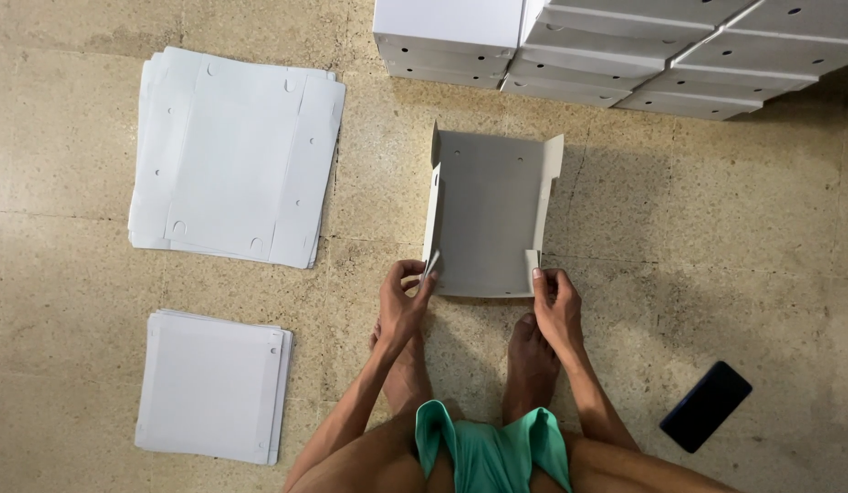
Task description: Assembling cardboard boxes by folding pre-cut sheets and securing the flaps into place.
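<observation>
Folding box blank (488, 215) on floor (716, 274) | left hand (401, 306) fingers pinch near-left corner tab | right hand (556, 306) fingers pinch near-right tab | advice: raise both tabs evenly, keep side walls upright.

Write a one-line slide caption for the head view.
Both hands, left and right, pinch the near corners of a half-folded grey cardboard box on the floor, beside flat blanks.
</observation>
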